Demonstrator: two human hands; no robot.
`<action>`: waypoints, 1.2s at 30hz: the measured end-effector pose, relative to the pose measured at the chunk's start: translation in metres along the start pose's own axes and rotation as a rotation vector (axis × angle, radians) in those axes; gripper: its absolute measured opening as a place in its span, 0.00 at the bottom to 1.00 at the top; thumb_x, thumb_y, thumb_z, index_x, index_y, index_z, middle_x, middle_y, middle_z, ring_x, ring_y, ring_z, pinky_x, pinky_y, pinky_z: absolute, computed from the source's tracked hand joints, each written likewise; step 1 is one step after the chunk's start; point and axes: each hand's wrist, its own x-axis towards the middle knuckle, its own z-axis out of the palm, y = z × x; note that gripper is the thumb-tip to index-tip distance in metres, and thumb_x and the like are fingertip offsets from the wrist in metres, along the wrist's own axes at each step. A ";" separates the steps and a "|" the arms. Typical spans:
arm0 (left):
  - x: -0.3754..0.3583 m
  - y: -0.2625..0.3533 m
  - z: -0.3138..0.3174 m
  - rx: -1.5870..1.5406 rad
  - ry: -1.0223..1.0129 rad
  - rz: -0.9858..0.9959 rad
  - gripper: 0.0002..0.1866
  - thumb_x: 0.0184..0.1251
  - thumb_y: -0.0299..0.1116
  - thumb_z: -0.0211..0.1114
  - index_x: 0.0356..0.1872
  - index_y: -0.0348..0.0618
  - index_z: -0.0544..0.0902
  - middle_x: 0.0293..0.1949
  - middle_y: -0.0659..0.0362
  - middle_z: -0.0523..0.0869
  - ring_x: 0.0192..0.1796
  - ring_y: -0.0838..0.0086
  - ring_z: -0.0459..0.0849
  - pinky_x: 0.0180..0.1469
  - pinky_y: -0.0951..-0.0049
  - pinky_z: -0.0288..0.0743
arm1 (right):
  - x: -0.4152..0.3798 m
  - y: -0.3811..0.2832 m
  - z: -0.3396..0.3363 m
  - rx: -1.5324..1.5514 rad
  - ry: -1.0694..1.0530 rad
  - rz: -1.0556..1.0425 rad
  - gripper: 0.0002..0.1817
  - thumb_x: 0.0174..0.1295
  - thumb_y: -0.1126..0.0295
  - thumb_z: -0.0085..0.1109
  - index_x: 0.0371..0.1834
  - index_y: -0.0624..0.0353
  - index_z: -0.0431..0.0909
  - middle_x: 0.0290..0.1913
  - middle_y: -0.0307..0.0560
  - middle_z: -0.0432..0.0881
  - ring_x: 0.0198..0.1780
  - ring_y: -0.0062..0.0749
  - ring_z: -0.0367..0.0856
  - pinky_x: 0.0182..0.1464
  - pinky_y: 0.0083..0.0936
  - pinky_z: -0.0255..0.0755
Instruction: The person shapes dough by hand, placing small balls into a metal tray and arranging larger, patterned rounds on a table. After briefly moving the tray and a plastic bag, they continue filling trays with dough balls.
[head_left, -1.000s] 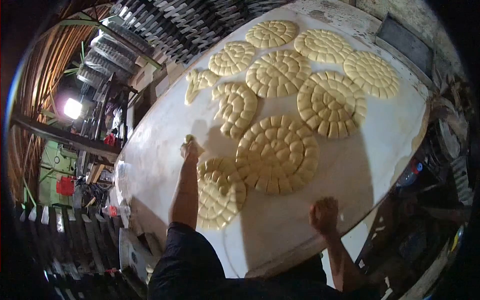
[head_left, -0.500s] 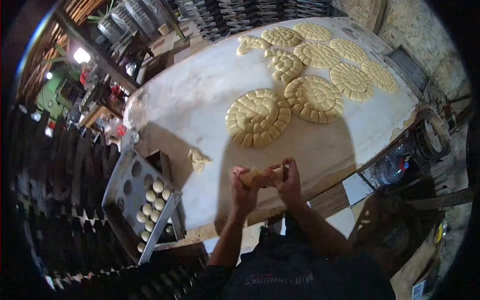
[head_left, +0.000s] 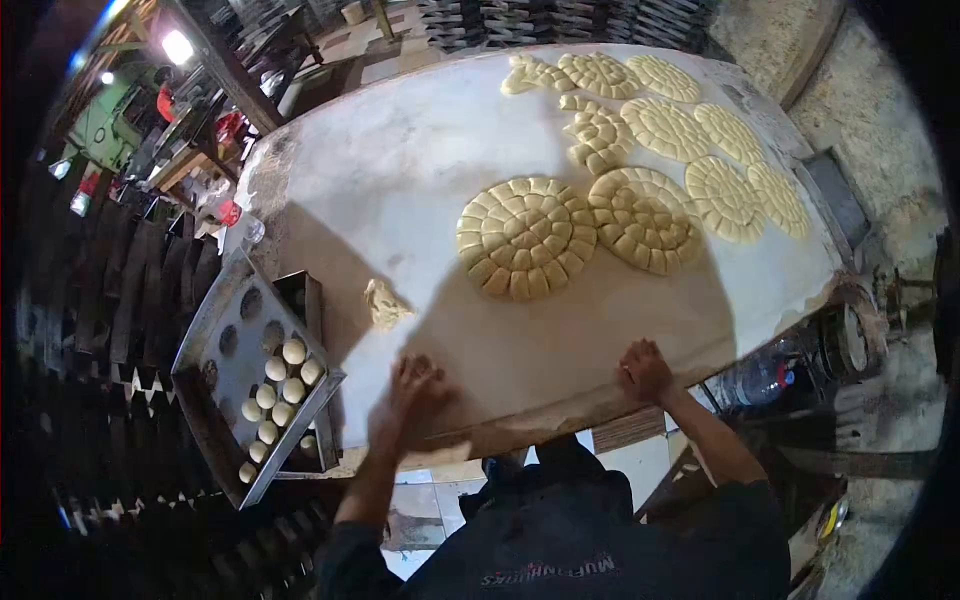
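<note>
My left hand [head_left: 414, 388] rests on the near part of the floury work table [head_left: 350, 130], its fingers curled down and a little blurred. My right hand [head_left: 646, 372] is well apart from it near the table's front edge, fingers also bent inward. Whatever lies under either palm is hidden. A ragged scrap of dough [head_left: 384, 304] lies just beyond my left hand. Farther off sits a round of dough pieces set in a spiral [head_left: 526, 238], with a second dough round [head_left: 646, 220] touching its right side.
On the left, a tilted metal tray [head_left: 225, 385] with round hollows holds several dough balls [head_left: 283, 390]. More dough rounds [head_left: 664, 129] cover the table's far right. A clear bottle [head_left: 752, 384] stands below the right edge. Dark stacked slats [head_left: 140, 300] flank the left side.
My hands were together, holding a piece of dough between them above the table. They have since parted, left and right, down to the tabletop, and that dough no longer shows.
</note>
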 end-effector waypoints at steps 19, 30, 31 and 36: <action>0.124 0.018 0.032 -0.179 0.345 -0.650 0.12 0.48 0.33 0.74 0.32 0.46 0.80 0.37 0.54 0.83 0.42 0.52 0.79 0.49 0.52 0.71 | 0.121 0.021 0.035 0.433 -0.025 0.439 0.11 0.56 0.70 0.57 0.39 0.64 0.73 0.43 0.58 0.73 0.51 0.55 0.73 0.63 0.50 0.64; 0.041 -0.050 0.040 -0.024 0.357 -0.648 0.03 0.60 0.32 0.65 0.32 0.46 0.82 0.38 0.57 0.84 0.46 0.61 0.81 0.52 0.58 0.73 | 0.115 0.058 0.046 0.220 0.056 0.424 0.08 0.57 0.69 0.57 0.34 0.62 0.72 0.38 0.56 0.73 0.49 0.54 0.72 0.57 0.49 0.64; 0.064 -0.045 0.033 -0.064 0.358 -0.609 0.03 0.60 0.32 0.64 0.33 0.47 0.82 0.39 0.57 0.84 0.47 0.60 0.81 0.53 0.58 0.73 | 0.126 0.046 0.058 0.160 0.178 0.592 0.08 0.58 0.69 0.56 0.34 0.62 0.72 0.38 0.56 0.73 0.49 0.54 0.72 0.57 0.49 0.64; 0.049 0.000 0.031 -0.489 0.259 -0.434 0.17 0.58 0.30 0.62 0.50 0.45 0.80 0.51 0.49 0.80 0.51 0.55 0.80 0.59 0.58 0.74 | 0.099 -0.015 0.067 0.209 0.170 0.502 0.08 0.62 0.69 0.53 0.34 0.64 0.73 0.39 0.56 0.75 0.47 0.52 0.73 0.55 0.46 0.66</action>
